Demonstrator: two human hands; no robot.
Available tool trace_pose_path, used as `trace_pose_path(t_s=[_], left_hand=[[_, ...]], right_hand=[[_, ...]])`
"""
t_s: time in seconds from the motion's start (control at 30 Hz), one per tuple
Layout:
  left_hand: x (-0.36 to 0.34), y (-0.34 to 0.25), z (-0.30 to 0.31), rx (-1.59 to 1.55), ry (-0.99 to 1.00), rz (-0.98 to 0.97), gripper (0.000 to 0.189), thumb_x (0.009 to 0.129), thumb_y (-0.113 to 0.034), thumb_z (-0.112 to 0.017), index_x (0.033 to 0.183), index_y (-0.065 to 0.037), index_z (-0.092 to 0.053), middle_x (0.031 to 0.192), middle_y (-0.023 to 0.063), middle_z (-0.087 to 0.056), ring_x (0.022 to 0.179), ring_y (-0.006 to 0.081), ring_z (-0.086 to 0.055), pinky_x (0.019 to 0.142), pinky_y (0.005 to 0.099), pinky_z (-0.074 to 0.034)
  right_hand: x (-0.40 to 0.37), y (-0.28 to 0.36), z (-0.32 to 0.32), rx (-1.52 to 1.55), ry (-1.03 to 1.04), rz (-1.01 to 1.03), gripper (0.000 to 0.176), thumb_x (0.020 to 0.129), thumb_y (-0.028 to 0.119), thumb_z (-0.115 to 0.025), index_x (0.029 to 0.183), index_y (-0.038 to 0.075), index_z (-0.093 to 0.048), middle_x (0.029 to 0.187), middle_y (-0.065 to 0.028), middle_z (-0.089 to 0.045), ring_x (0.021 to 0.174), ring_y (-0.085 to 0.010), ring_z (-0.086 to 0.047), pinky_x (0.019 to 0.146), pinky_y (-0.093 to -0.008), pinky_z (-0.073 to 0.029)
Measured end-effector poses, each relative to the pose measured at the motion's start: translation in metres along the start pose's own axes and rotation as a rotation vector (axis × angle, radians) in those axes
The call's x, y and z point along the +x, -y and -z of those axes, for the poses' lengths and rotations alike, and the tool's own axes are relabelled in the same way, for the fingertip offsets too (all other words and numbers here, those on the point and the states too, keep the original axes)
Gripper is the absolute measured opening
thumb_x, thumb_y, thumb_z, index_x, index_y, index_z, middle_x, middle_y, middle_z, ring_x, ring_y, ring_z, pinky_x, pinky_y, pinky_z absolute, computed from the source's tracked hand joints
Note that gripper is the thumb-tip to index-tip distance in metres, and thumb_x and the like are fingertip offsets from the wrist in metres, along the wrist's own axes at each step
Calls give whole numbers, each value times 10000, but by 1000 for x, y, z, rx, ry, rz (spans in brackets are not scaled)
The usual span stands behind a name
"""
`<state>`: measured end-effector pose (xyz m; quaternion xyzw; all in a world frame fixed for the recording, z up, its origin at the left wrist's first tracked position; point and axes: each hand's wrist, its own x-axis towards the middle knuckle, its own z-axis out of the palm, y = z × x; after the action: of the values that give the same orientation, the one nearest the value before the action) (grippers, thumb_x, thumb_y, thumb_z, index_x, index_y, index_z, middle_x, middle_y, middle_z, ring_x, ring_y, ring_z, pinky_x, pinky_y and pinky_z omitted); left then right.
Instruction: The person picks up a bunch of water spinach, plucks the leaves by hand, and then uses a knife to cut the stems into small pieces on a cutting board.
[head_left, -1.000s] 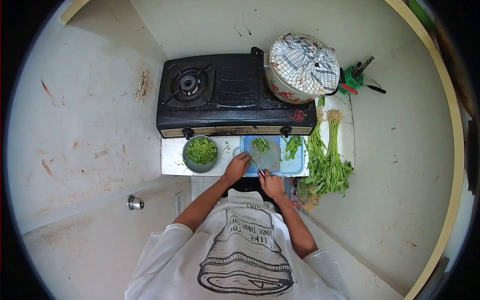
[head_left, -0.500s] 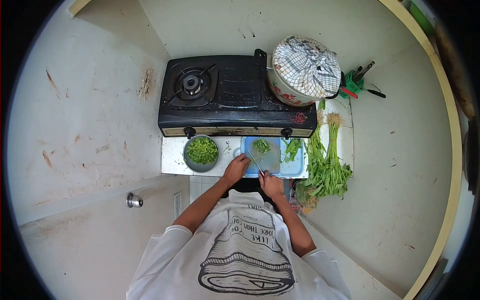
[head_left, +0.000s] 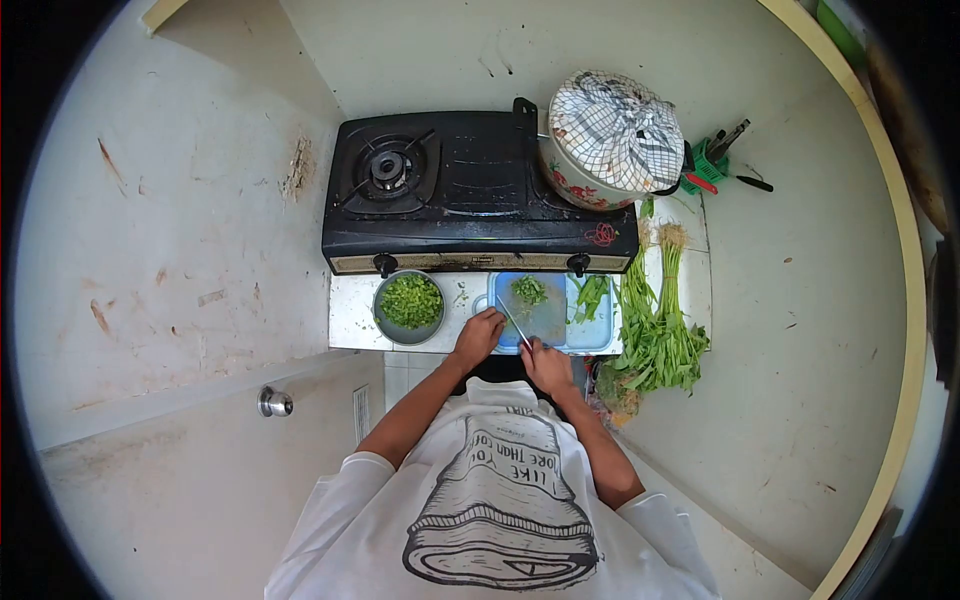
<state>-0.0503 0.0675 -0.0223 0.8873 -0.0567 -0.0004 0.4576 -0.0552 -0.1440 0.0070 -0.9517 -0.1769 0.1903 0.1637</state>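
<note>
My right hand (head_left: 547, 367) is wrapped round the handle of a knife (head_left: 514, 319), whose blade slants up and left over a blue cutting board (head_left: 545, 325). My left hand (head_left: 480, 335) rests at the board's left edge, close to the blade, with its fingers drawn together; whatever they may hold is hidden. A small heap of chopped greens (head_left: 528, 290) lies on the board beyond the knife tip. Some uncut leaves (head_left: 590, 295) lie at the right, on the light blue tray (head_left: 606, 332) under the board. Left of my left hand stands a grey bowl (head_left: 411, 337) filled with chopped greens (head_left: 411, 300).
Behind the board is a black two-burner gas stove (head_left: 480, 225). A cloth-covered pot (head_left: 612, 140) sits on its right side. Bunches of leafy greens (head_left: 668, 340) hang over the counter's front edge at right. A green basket (head_left: 708, 172) holds utensils. Walls close in on both sides.
The whole view has shifted slightly, so everything appears a little further right. Both hands and the knife keep nearly the same place at the board.
</note>
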Motion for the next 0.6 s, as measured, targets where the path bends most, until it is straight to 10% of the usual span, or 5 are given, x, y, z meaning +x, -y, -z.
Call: trace_pose_path(t_s=[0.6], left_hand=[[2, -2, 0, -5, -20, 15, 54, 914, -57, -667, 939, -10, -666, 928, 185, -631, 856, 430, -655, 780, 500, -541]], right_hand=[[-2, -12, -1, -8, 52, -68, 441, 1064, 437, -468, 1112, 23, -613, 743, -272, -703, 734, -472, -715, 699, -570, -574]])
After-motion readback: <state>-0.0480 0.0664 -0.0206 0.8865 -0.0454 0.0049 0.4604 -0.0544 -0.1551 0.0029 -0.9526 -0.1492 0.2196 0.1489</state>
